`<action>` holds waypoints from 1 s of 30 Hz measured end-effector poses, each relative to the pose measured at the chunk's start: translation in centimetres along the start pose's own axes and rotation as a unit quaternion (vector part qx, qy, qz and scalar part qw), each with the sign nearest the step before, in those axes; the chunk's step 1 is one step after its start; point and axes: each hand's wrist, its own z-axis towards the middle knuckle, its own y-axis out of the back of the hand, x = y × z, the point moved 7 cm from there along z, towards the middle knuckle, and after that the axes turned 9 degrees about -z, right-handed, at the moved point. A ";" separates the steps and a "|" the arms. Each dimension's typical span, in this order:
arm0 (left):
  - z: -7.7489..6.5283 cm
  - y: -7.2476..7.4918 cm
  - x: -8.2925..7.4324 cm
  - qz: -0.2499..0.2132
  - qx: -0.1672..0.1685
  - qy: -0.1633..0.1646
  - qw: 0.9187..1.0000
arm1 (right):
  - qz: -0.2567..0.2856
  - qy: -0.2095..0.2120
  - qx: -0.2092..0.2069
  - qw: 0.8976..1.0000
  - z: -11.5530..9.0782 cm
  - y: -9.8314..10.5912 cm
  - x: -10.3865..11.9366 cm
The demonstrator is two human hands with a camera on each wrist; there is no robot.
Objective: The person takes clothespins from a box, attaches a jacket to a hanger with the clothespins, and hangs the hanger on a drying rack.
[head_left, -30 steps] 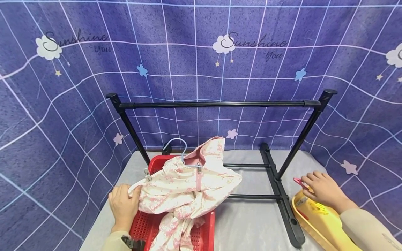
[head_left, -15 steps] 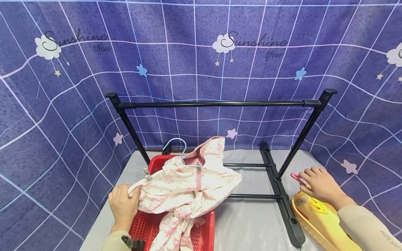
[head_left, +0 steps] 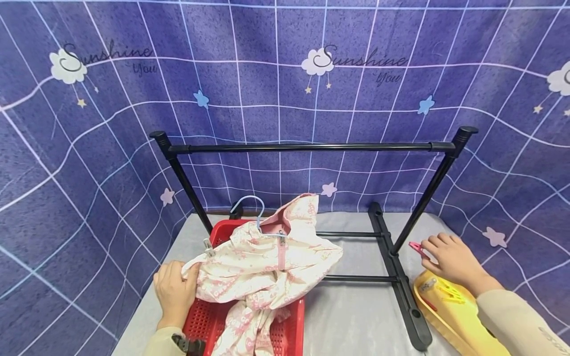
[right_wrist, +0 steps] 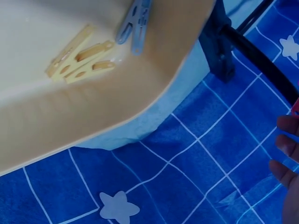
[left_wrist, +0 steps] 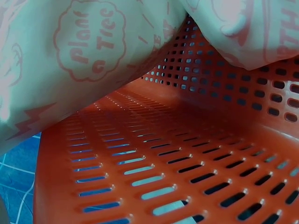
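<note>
My left hand point(head_left: 174, 291) grips the sleeve end of a white-and-pink printed hooded jacket point(head_left: 262, 267), which lies over a red perforated basket point(head_left: 299, 321). A pale blue hanger point(head_left: 251, 198) sticks out at the jacket's neck. On the sleeve, near my left hand, a grey clothespin point(head_left: 209, 248) is clipped. My right hand point(head_left: 450, 259) pinches a pink clothespin point(head_left: 416, 248) above the far end of a yellow tub point(head_left: 483, 329). In the right wrist view, the fingers point(right_wrist: 286, 142) show only at the right edge. Printed fabric point(left_wrist: 88, 42) hangs across the basket in the left wrist view.
A black garment rack point(head_left: 303, 147) stands over the grey tabletop point(head_left: 343, 321); its right foot point(head_left: 401, 291) lies beside the tub. Inside the tub are yellow clothespins point(right_wrist: 77, 53) and a grey-blue clothespin point(right_wrist: 135, 23). A purple grid-patterned curtain point(head_left: 356, 89) surrounds the table.
My right hand has risen a little and shifted left with the pink clothespin, away from the tub's contents. The left hand and the jacket have stayed still.
</note>
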 end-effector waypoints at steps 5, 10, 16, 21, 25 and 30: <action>0.0 0.0 0.0 -0.001 0.001 -0.001 1.000 | 0.009 -0.005 0.000 1.000 0.6 0.2 0.3; -0.1 -0.1 0.1 0.000 0.005 0.004 1.000 | 0.008 0.006 -0.007 1.000 1.4 0.4 1.0; 0.1 0.0 0.0 0.000 0.003 0.003 1.000 | 0.011 0.018 -0.022 1.000 2.1 0.8 1.7; 0.0 0.0 -0.1 0.002 0.002 0.003 1.000 | 0.015 0.021 -0.018 0.999 2.2 0.8 2.0; 0.0 0.1 -0.1 0.005 0.002 0.002 1.000 | 0.012 0.022 -0.019 0.999 2.5 0.8 2.2; -0.1 0.0 0.0 0.005 0.009 0.005 1.000 | 0.014 0.025 -0.023 0.999 3.1 1.1 2.7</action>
